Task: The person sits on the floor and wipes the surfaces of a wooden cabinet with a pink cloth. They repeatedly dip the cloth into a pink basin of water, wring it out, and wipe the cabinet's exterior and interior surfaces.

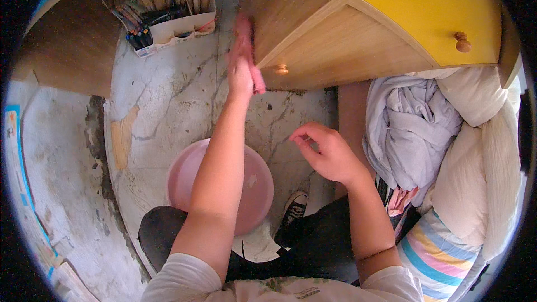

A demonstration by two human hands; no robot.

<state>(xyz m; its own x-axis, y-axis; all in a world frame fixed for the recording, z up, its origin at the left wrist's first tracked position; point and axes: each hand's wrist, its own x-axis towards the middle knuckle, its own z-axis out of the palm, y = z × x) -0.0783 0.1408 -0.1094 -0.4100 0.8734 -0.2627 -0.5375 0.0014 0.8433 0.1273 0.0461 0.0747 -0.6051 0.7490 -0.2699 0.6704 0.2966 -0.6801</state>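
Observation:
My left hand [241, 79] reaches far forward and presses a pink cloth [259, 82] to the side panel of a wooden cabinet [289, 4]. Hand and cloth are blurred towards the far end, so the fingers are hard to make out. Off to the right, my right hand [329, 151] hangs in the air with loosely curled fingers and a gap beside the thumb; it holds nothing. Beneath my left forearm, a pink plastic basin [256, 188] stands on the floor, partly hidden by the arm.
Books and markers fill a white box [168, 33] on the marble-patterned floor [168, 92]. The cabinet has a yellow door [444, 12] and wooden knobs [282, 69]. Grey bedding [413, 130] and a striped pillow [440, 256] lie right. A black sneaker [293, 214] stands beside the basin.

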